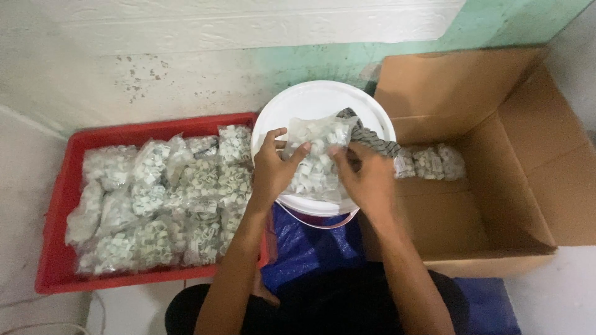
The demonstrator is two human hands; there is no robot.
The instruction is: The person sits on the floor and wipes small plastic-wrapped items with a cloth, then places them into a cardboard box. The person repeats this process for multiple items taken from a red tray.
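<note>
Both the left hand (273, 166) and the right hand (366, 177) grip a clear bag (316, 158) of small white parts above a white bucket (310, 99). A red crate (59, 205) of similar bags sits to the left, an open cardboard box (509, 155) to the right.

Clear plastic bag (316, 158) in the hands, filled with white and pale-green small parts. Bucket lid (310, 99) plain white. Tray (93, 136) bright red, packed with clear bags (161, 198) of the same white-greenish parts. Cardboard box (521, 167) plain brown. Strap (375, 141) grey, woven pattern. Sheet (310, 248) underneath blue. Wall (186, 56) white, speckled, with a mint-green patch.
</note>
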